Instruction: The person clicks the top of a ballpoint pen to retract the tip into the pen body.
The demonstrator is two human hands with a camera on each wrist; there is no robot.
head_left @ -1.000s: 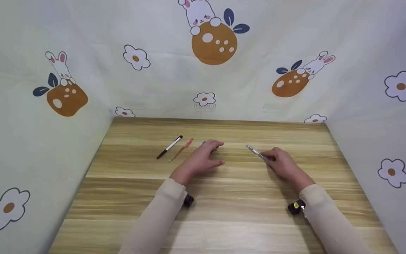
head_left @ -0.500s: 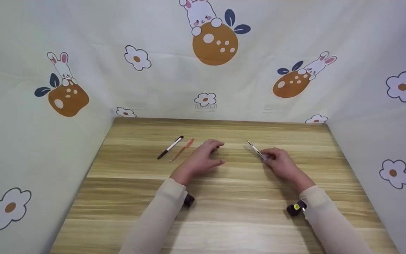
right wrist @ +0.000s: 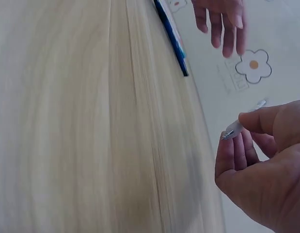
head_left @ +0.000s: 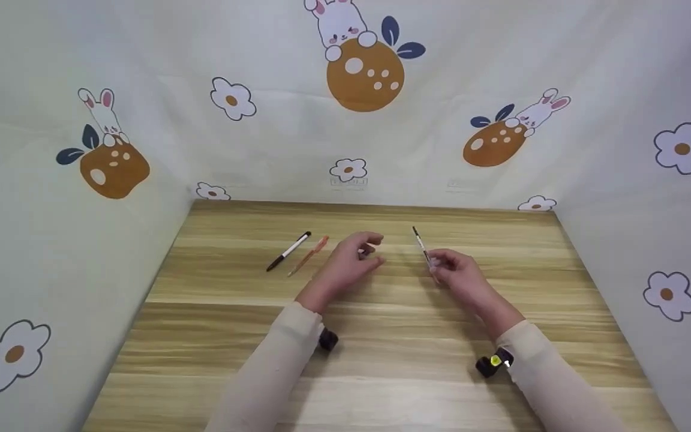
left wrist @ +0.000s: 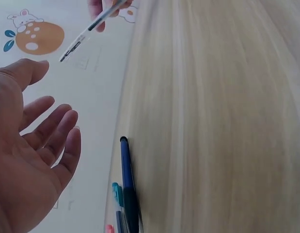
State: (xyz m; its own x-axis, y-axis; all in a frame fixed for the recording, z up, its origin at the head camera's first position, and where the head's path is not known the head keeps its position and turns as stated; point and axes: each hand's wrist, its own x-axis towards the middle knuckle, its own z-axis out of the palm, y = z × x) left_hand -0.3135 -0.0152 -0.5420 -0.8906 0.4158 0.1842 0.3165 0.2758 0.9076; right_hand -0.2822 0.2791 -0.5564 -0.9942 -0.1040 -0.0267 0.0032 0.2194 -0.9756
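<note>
My right hand (head_left: pixel 465 279) pinches a slim clear pen (head_left: pixel 421 245) between thumb and fingers, its dark end pointing up and away. In the right wrist view the other end of that pen (right wrist: pixel 232 130) shows at the fingertips. My left hand (head_left: pixel 345 262) is held over the table with fingers loosely bent and nothing in it, as its open palm (left wrist: pixel 23 170) in the left wrist view shows. Beyond it lie a blue pen (left wrist: pixel 126 170) and a teal-capped pen (left wrist: pixel 118 196), mostly hidden by the hand in the head view.
A white pen with black ends (head_left: pixel 288 252) and an orange pen (head_left: pixel 308 257) lie side by side left of my left hand. Printed cloth (head_left: pixel 279 144) walls in the wooden table (head_left: pixel 381 378) at the back and both sides.
My right hand has moved left with the pen, which has swung round to point more away from me. My left hand has shifted slightly.
</note>
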